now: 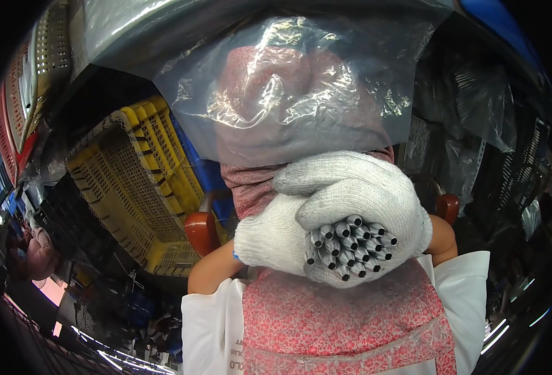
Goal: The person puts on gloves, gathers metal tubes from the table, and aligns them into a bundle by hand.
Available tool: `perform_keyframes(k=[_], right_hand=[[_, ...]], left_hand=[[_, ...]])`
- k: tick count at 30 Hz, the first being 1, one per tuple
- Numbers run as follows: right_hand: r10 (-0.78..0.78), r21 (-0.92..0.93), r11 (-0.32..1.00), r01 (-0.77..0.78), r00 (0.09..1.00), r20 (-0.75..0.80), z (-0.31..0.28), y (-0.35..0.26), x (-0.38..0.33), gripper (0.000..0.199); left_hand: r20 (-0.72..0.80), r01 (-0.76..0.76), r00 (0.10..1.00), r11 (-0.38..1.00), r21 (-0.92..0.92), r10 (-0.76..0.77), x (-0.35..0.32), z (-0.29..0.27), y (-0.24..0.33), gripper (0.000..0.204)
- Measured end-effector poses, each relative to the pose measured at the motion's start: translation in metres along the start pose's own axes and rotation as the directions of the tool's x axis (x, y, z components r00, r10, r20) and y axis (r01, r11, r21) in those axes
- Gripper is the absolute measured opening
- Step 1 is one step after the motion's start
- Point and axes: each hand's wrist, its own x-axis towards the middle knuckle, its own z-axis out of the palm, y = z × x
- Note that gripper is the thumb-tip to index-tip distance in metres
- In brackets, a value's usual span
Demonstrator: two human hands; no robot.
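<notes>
Both my hands wear white knitted gloves and are clasped together in front of my body. Between them is a bundle of slim silver metal tubes (351,247), several in number, with tapered ends and dark round openings turned up toward me. My left hand (273,228) comes in from the left and closes on the bundle's left side, partly hidden by the other glove. Curled over the top and right side is my right hand (382,194), its fingers bent around the tubes. The tubes' far ends are hidden inside the gloves.
Clear plastic sheeting (288,106) covers my lap and the surface ahead. A yellow perforated crate (157,162) stands to the left, beside a reddish-brown chair armrest (201,234). Another armrest (447,208) is on the right, near dark racks and plastic film (485,112).
</notes>
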Motion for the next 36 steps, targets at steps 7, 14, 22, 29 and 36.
perform_keyframes(k=[7, 14, 22, 29, 36], right_hand=[[0.788, 0.761, 0.319, -0.564, 0.604, 0.117, -0.018, 0.002, -0.052, 0.046], [0.619, 0.489, 0.555, -0.673, 0.727, 0.297, -0.026, -0.003, -0.030, 0.047], [0.371, 0.020, 0.920, -0.390, 0.889, 0.269, -0.042, -0.038, 0.037, 0.053], [-0.499, -0.793, 0.292, 0.535, 0.792, 0.350, -0.043, 0.019, 0.151, 0.044], [-0.219, -0.332, 0.895, 0.300, 0.941, 0.259, -0.092, -0.089, 0.259, 0.037]], left_hand=[[0.116, -0.219, 0.976, 0.797, 0.563, 0.187, 0.005, 0.000, 0.014, 0.064], [0.231, -0.132, 0.973, 0.754, 0.644, -0.028, 0.017, 0.000, 0.052, 0.070], [0.170, -0.004, 0.982, 0.905, -0.426, 0.085, 0.026, 0.002, -0.002, 0.049], [-0.006, -0.338, 0.884, 0.646, 0.685, 0.468, 0.080, -0.009, 0.181, 0.046], [0.509, -0.269, 0.622, -0.447, 0.853, 0.595, 0.135, -0.027, 0.304, 0.045]])
